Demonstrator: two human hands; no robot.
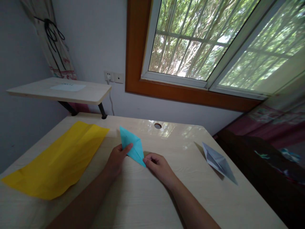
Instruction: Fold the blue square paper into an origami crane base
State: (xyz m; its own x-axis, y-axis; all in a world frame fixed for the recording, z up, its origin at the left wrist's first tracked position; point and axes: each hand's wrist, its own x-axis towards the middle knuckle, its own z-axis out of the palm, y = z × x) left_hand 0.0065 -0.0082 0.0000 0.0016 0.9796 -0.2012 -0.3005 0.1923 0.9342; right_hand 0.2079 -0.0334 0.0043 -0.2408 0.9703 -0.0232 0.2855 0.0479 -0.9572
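Note:
A folded piece of turquoise paper (132, 141), roughly diamond-shaped with crease lines, is held between my two hands over the middle of the desk. My left hand (118, 156) grips its left side, the thumb lying on the top face and the other fingers hidden behind. At the paper's lower right point, my right hand (156, 163) pinches the tip between thumb and fingers. To the right, a folded grey-white paper boat (219, 163) rests on the desk, apart from both hands.
A large yellow paper sheet (57, 159) covers the desk's left part. Behind it stands a raised shelf (90, 92) on black legs, bearing a white paper slip (68, 87). The desk (190, 197) has a round cable hole (157, 126) near its back edge, below the window.

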